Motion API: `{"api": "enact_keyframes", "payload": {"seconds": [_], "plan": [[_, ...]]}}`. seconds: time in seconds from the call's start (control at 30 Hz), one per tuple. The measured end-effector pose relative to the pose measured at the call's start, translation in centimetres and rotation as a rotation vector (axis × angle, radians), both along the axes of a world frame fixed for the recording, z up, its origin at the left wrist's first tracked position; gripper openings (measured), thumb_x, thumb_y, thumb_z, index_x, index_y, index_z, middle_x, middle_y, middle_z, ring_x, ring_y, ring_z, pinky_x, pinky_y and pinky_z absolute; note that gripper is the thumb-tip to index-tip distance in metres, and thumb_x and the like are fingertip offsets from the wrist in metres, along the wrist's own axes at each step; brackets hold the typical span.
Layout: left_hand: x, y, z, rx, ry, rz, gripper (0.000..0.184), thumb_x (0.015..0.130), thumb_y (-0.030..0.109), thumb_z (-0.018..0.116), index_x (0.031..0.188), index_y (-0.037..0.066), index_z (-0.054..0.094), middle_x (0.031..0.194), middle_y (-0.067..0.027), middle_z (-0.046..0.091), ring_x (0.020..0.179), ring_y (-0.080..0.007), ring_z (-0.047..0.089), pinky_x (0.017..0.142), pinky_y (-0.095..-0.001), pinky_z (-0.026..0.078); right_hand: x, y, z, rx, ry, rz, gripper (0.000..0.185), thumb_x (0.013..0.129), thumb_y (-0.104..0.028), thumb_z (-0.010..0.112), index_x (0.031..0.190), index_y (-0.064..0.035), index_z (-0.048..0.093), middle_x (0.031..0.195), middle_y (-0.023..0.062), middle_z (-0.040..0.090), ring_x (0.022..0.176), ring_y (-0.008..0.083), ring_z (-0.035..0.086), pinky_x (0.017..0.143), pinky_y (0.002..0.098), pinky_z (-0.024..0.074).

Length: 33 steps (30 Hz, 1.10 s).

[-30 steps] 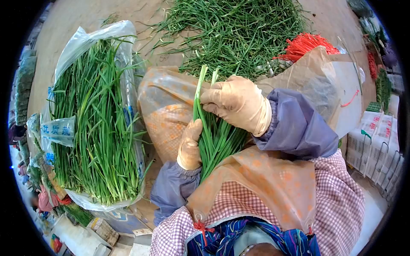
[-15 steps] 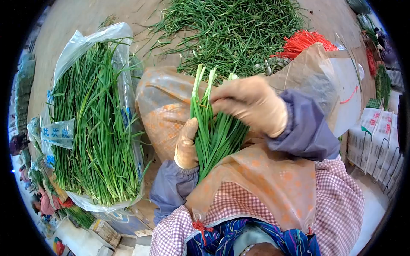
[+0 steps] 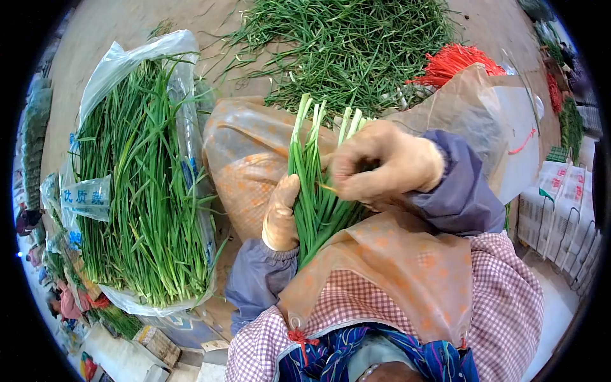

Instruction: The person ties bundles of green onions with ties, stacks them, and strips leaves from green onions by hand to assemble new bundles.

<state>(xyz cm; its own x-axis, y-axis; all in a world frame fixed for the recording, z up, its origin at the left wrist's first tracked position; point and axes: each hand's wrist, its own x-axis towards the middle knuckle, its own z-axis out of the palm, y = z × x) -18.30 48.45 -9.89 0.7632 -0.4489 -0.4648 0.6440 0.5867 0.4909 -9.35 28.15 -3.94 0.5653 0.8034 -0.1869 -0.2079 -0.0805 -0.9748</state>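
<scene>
My left hand, gloved, is wrapped round a bunch of garlic chives above my lap. The pale stem ends point up and away from me, while the green leaves run down toward my apron. Over the right side of the bunch, my gloved right hand has its thumb and fingertips pinched together. A thin yellowish strand, perhaps a withered leaf, shows by those fingertips. The fingers are slightly blurred, and part of the bunch is hidden behind this hand.
At left lies a large pile of chives in an open plastic bag. Loose green leaves cover the ground ahead. Red ties lie beyond my right knee. White wrapped packages stand at far right.
My right hand has moved slightly right and down, and its fingers have drawn into a pinch with a thin strand by them. The left hand keeps its hold on the chives.
</scene>
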Motion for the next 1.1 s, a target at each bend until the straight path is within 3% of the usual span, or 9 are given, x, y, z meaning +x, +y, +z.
{"api": "enact_keyframes", "payload": {"seconds": [0.23,0.27,0.3,0.37,0.47,0.73,0.87,0.97,1.1], "plan": [[0.0,-0.8,0.1,-0.1,-0.009,0.129,0.072,0.09,0.045,0.058,0.139,-0.006,0.04,0.136,-0.0219,0.05,0.122,-0.0294,0.053,0.104,-0.0419,0.043,5.7,-10.3,-0.2,0.684,-0.149,-0.653,0.026,0.099,-0.021,0.052,0.118,-0.0036,0.056,0.109,0.0095,0.064,0.095,0.0191,0.063,0.088,0.0343,0.0494],[-0.2,-0.7,0.0,-0.118,0.019,0.146,0.071,0.09,0.043,0.058,0.14,-0.005,0.04,0.137,-0.0222,0.05,0.123,-0.0301,0.052,0.105,-0.0431,0.042,5.8,-10.3,-1.2,0.348,-0.128,-0.948,0.026,0.098,-0.022,0.054,0.118,-0.0053,0.055,0.108,0.0074,0.064,0.094,0.0195,0.063,0.085,0.0329,0.0493],[-0.3,-0.6,-0.1,-0.138,0.044,0.165,0.07,0.09,0.041,0.058,0.14,-0.004,0.039,0.138,-0.0224,0.049,0.124,-0.0308,0.051,0.106,-0.0443,0.042,5.7,-11.9,-4.2,0.196,-0.021,-0.927,0.051,0.098,-0.033,0.054,0.138,-0.0036,0.043,0.118,0.01,0.062,0.107,0.0229,0.059,0.095,0.0416,0.0461],[-0.4,-0.4,-0.5,-0.134,0.024,0.175,0.067,0.091,0.038,0.059,0.141,-0.001,0.039,0.14,-0.0221,0.047,0.126,-0.0324,0.049,0.106,-0.0465,0.041,2.3,-10.8,-8.7,0.342,0.467,-0.826,0.063,0.093,-0.041,0.06,0.142,-0.0083,0.039,0.127,0.0129,0.057,0.115,0.0285,0.055,0.1,0.0459,0.0429],[-0.3,-0.6,0.1,-0.032,-0.04,0.136,0.068,0.09,0.04,0.061,0.14,0.0,0.04,0.138,-0.0208,0.049,0.123,-0.031,0.051,0.104,-0.0445,0.043,-4.0,-4.0,-8.3,0.401,0.654,-0.711,0.09,0.083,-0.055,0.068,0.15,-0.0124,0.026,0.142,0.016,0.045,0.127,0.0297,0.049,0.108,0.049,0.0367],[2.4,0.0,3.9,1.021,-0.598,-0.272,0.059,0.081,0.032,0.076,0.124,-0.002,0.054,0.107,-0.0125,0.067,0.096,-0.02,0.063,0.089,-0.033,0.048,-1.4,1.8,-7.7,0.782,0.701,-0.672,0.042,0.09,-0.019,0.068,0.126,-0.0063,0.05,0.109,0.0108,0.065,0.098,0.0218,0.066,0.085,0.0364,0.0564],[3.9,-0.6,4.8,0.877,-0.492,-0.42,0.058,0.079,0.026,0.077,0.124,-0.002,0.054,0.105,-0.011,0.068,0.094,-0.02,0.064,0.086,-0.0344,0.051,-1.2,2.7,-4.8,0.724,0.74,-0.768,0.032,0.089,-0.019,0.07,0.115,-0.0059,0.056,0.095,0.01,0.068,0.088,0.0224,0.068,0.078,0.0358,0.0586],[3.3,-0.5,3.3,0.203,-0.028,-0.265,0.064,0.076,0.022,0.077,0.13,0.001,0.05,0.112,-0.0097,0.064,0.094,-0.0212,0.064,0.085,-0.0353,0.054,-0.3,1.3,-4.5,0.673,0.694,-0.734,0.046,0.09,-0.034,0.068,0.124,-0.0078,0.053,0.116,0.0151,0.063,0.107,0.0266,0.063,0.091,0.0386,0.0543],[1.5,-0.5,0.1,0.059,0.0,-0.168,0.069,0.072,0.028,0.08,0.128,0.0,0.05,0.116,-0.0148,0.062,0.1,-0.0267,0.064,0.088,-0.0425,0.055,0.7,-3.1,-6.9,0.858,0.766,-0.799,0.057,0.089,-0.045,0.066,0.127,-0.0068,0.046,0.125,0.0218,0.054,0.119,0.0336,0.054,0.097,0.0421,0.0497]]}}
